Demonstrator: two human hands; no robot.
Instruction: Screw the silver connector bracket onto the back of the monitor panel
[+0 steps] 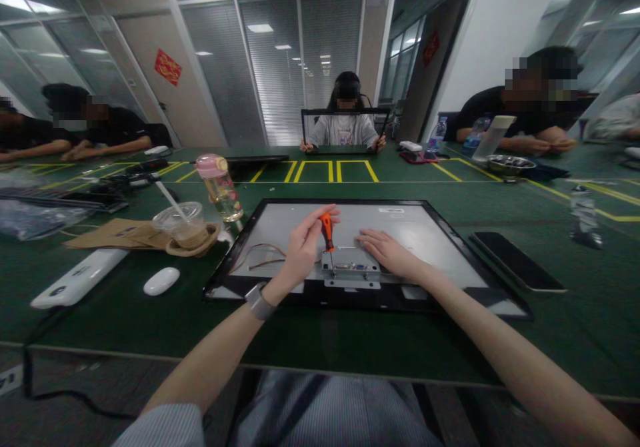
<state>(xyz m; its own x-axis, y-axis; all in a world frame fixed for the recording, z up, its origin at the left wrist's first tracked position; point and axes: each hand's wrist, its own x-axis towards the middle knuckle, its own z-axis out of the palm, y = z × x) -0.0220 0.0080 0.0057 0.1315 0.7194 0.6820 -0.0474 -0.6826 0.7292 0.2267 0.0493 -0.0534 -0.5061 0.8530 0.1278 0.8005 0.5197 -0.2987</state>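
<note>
An orange-and-black screwdriver (327,231) stands nearly upright in my left hand (306,243), its shaft pointing down at the left end of a metal bracket (353,275). Connector ports show on the front of that bracket. My right hand (390,253) lies flat with fingers stretched out, by the bracket's right side. Both are over a display panel (430,223), a grey metal back within a black frame, lying flat on the green table. Thin coloured wires (260,255) run across the panel's left part. Whether the screwdriver tip sits on a screw cannot be made out.
Left of the panel are a pink-lidded bottle (220,190), a plastic cup with a straw (183,223), a white mouse (161,281) and a white power strip (80,277). To the right lies a phone (517,260). Across the table a person holds a black frame (345,111).
</note>
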